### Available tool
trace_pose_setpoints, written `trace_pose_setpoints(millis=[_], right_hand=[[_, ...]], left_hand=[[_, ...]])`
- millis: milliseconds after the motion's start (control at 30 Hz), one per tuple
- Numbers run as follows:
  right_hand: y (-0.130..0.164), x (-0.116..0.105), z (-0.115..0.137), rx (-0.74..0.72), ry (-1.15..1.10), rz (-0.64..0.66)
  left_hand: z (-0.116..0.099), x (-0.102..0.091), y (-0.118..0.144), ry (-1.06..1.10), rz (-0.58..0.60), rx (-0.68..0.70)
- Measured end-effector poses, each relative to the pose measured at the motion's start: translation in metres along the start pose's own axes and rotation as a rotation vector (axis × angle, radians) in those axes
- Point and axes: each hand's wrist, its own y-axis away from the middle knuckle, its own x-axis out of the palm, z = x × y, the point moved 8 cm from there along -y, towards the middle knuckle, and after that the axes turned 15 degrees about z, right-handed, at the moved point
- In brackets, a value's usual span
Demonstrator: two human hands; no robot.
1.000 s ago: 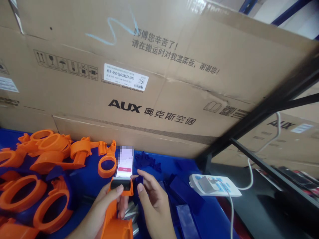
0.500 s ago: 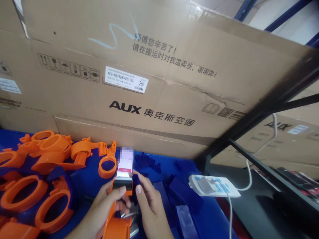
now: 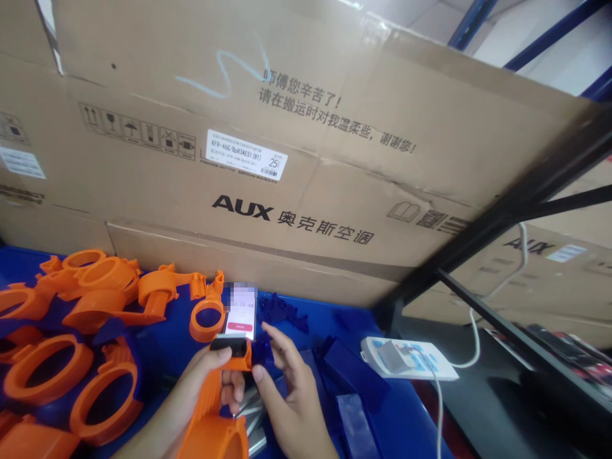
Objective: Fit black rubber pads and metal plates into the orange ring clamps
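The left hand (image 3: 201,376) had its fingers wrapped around an orange plastic part (image 3: 215,408), thumb pressed on the black piece (image 3: 228,345) at its top end. The right hand (image 3: 287,389) pinched a small dark blue clip (image 3: 262,349) against that same end, fingers nearly closed on it. All this sat low over the blue counter (image 3: 406,414) — just in front of a propped phone (image 3: 240,309), with orange rings (image 3: 43,376) heaped to the left. To seat the clip well, I'd say the orange part wanted holding steady and the clip pressing in square — not at a slant.
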Motion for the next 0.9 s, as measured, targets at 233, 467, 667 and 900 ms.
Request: trace_pose_setpoints(millis=[233,467,667,900], right_hand=[[-0.004,-0.009,0.009,-0.089,0.025,-0.028],[-0.005,-0.010,0.013,-0.051,0.115,-0.012],[-0.009,-0.012,0.007,-0.025,0.193,0.011],[-0.008,-0.008,0.010,-0.052,0.215,0.073]], left_hand=[[0.001,0.006,0.001,0.020,-0.004,-0.050],[-0.023,0.024,0.016,-0.163,-0.250,0.237],[-0.026,0.029,0.013,-0.332,-0.177,0.230],[-0.024,0.029,0.014,-0.311,-0.176,0.219]])
